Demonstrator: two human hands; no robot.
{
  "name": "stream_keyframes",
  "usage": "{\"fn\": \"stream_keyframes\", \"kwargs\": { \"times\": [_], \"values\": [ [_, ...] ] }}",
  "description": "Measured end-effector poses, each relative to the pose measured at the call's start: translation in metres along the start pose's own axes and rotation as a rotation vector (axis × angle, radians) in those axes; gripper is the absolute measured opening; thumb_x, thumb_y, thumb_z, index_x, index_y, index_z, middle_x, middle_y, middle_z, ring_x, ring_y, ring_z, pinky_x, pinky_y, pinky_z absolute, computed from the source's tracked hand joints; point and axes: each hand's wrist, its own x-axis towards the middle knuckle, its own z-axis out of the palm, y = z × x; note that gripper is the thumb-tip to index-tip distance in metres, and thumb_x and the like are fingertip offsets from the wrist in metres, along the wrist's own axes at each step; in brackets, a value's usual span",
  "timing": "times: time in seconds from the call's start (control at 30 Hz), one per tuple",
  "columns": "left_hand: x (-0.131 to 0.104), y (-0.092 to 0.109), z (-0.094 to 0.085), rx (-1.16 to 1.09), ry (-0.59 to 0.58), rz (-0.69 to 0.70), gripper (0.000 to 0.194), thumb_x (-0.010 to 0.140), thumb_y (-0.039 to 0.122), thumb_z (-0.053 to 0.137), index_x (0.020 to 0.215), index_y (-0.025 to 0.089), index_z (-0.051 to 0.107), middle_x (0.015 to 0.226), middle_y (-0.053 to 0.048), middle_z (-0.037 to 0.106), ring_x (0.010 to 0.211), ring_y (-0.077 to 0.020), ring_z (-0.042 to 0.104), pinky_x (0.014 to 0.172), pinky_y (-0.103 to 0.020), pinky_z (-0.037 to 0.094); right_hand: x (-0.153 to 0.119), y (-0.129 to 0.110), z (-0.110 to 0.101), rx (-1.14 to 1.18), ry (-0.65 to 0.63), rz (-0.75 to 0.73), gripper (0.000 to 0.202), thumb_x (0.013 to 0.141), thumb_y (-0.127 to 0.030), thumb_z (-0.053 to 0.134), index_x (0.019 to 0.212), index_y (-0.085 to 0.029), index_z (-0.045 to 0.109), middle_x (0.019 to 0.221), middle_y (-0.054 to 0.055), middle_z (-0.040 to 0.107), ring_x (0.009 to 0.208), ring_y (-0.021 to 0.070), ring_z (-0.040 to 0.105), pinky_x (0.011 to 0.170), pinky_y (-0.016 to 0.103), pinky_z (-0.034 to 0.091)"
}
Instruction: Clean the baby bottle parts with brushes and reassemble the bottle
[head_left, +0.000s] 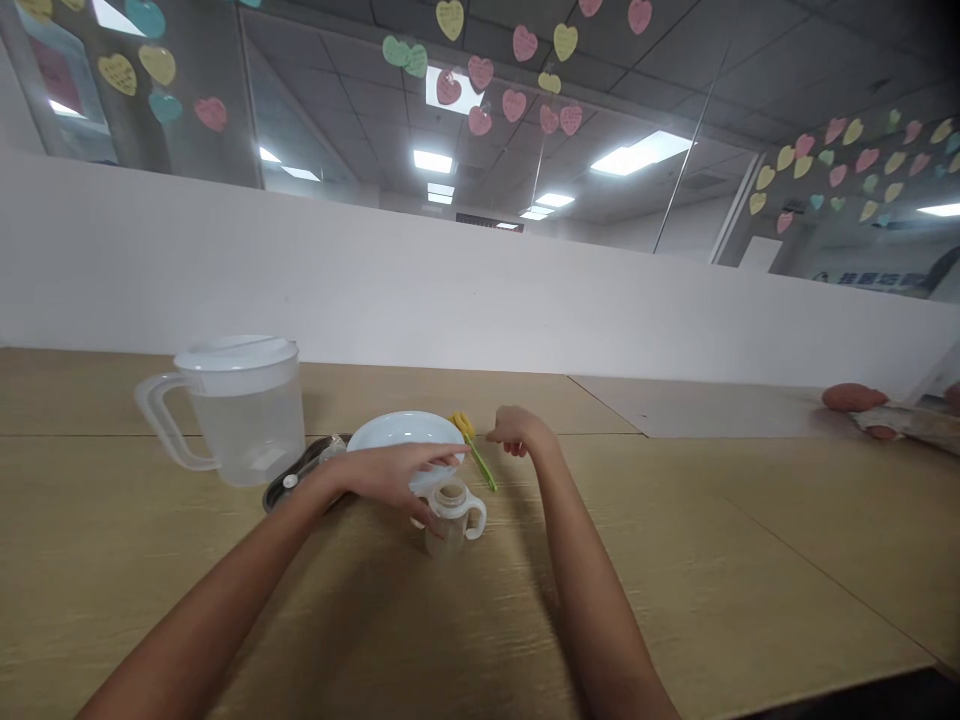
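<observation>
A small clear bottle point(445, 520) with white side handles and an uncovered wide mouth stands upright on the table. My left hand point(394, 475) is at its left, fingers stretched out above the rim and thumb down beside the bottle; whether the thumb touches it I cannot tell. Behind the bottle is a white bowl point(405, 428), partly covered by my left hand. My right hand point(523, 430) hovers to the right, its fingers curled in; anything inside them is hidden. Between the hands lies a yellow-headed tool with a green handle point(484, 465).
A large lidded pitcher point(251, 420) with clear liquid stands at the left. Beside it a dark metal tray point(276, 492) holds small items, partly hidden by my left arm. A white wall point(450, 290) borders the wooden table point(712, 580). A reddish object point(853, 397) lies far right.
</observation>
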Motion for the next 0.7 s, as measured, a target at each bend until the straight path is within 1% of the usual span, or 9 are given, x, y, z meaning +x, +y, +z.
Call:
{"fn": "stream_keyframes", "kwargs": {
  "times": [0.07, 0.13, 0.2, 0.27, 0.33, 0.4, 0.47, 0.6, 0.7],
  "values": [
    [-0.02, 0.0, -0.021, -0.051, 0.069, -0.053, 0.085, 0.069, 0.039, 0.067, 0.141, 0.026, 0.025, 0.139, -0.006, 0.045, 0.125, -0.0209, 0.044, 0.099, -0.03, 0.039, -0.016, 0.002, -0.014, 0.022, 0.072, -0.025, 0.023, 0.077, -0.028, 0.055, 0.07, -0.007, 0.063, 0.067, 0.014, 0.066, 0.049, 0.0147, 0.059, 0.05, 0.025, 0.045],
    [-0.042, -0.006, -0.041, -0.052, 0.186, -0.112, 0.077, 0.073, 0.041, 0.063, 0.14, 0.028, 0.028, 0.139, -0.005, 0.045, 0.124, -0.0194, 0.044, 0.1, -0.03, 0.039, -0.033, 0.001, -0.023, 0.046, 0.122, -0.053, 0.027, 0.079, -0.032, 0.052, 0.07, -0.009, 0.062, 0.069, 0.014, 0.067, 0.048, 0.0134, 0.058, 0.048, 0.024, 0.044],
    [-0.061, -0.021, -0.058, 0.007, 0.303, -0.238, 0.068, 0.071, 0.046, 0.063, 0.132, 0.027, 0.041, 0.136, -0.005, 0.048, 0.121, -0.0212, 0.048, 0.097, -0.03, 0.042, -0.048, -0.005, -0.028, 0.112, 0.156, -0.14, 0.028, 0.079, -0.034, 0.051, 0.067, -0.011, 0.06, 0.069, 0.012, 0.066, 0.046, 0.0116, 0.056, 0.045, 0.023, 0.044],
    [-0.072, -0.041, -0.067, 0.136, 0.358, -0.431, 0.05, 0.068, 0.047, 0.064, 0.111, 0.021, 0.06, 0.119, -0.007, 0.062, 0.107, -0.0257, 0.058, 0.089, -0.033, 0.047, -0.06, -0.014, -0.03, 0.189, 0.083, -0.258, 0.026, 0.078, -0.034, 0.053, 0.065, -0.012, 0.059, 0.067, 0.009, 0.065, 0.046, 0.0108, 0.056, 0.044, 0.022, 0.045],
    [-0.075, -0.062, -0.068, 0.198, 0.28, -0.637, 0.032, 0.069, 0.041, 0.062, 0.089, 0.017, 0.066, 0.092, -0.006, 0.071, 0.089, -0.0261, 0.063, 0.079, -0.036, 0.051, -0.068, -0.024, -0.029, 0.199, 0.014, -0.307, 0.024, 0.077, -0.034, 0.056, 0.065, -0.013, 0.059, 0.064, 0.007, 0.064, 0.045, 0.0111, 0.056, 0.042, 0.022, 0.045],
    [-0.07, -0.082, -0.063, 0.162, 0.151, -0.86, 0.022, 0.061, 0.032, 0.067, 0.07, 0.012, 0.066, 0.072, -0.008, 0.07, 0.071, -0.025, 0.064, 0.067, -0.036, 0.052, -0.071, -0.031, -0.029, 0.18, 0.0, -0.305, 0.023, 0.075, -0.033, 0.058, 0.065, -0.013, 0.058, 0.062, 0.006, 0.062, 0.044, 0.0114, 0.055, 0.041, 0.023, 0.045],
    [-0.063, -0.098, -0.055, 0.116, 0.088, -0.953, 0.019, 0.055, 0.026, 0.07, 0.053, 0.01, 0.061, 0.058, -0.01, 0.066, 0.057, -0.0222, 0.062, 0.059, -0.034, 0.052, -0.072, -0.033, -0.029, 0.174, 0.015, -0.289, 0.022, 0.075, -0.033, 0.058, 0.067, -0.012, 0.058, 0.062, 0.007, 0.063, 0.043, 0.0117, 0.055, 0.04, 0.023, 0.046],
    [-0.055, -0.117, -0.042, 0.048, 0.066, -1.013, 0.024, 0.049, 0.025, 0.073, 0.041, 0.009, 0.057, 0.046, -0.011, 0.06, 0.045, -0.0214, 0.058, 0.052, -0.035, 0.052, -0.072, -0.027, -0.031, 0.185, 0.045, -0.254, 0.022, 0.076, -0.033, 0.057, 0.071, -0.012, 0.06, 0.064, 0.008, 0.064, 0.045, 0.0124, 0.057, 0.042, 0.024, 0.047],
    [-0.056, -0.126, -0.038, 0.067, 0.191, -0.952, 0.026, 0.041, 0.022, 0.078, 0.039, 0.01, 0.055, 0.041, -0.011, 0.058, 0.042, -0.0247, 0.058, 0.046, -0.038, 0.051, -0.072, -0.024, -0.032, 0.18, 0.074, -0.232, 0.023, 0.076, -0.033, 0.057, 0.069, -0.011, 0.059, 0.064, 0.01, 0.064, 0.043, 0.0127, 0.056, 0.041, 0.025, 0.047]
  ]
}}
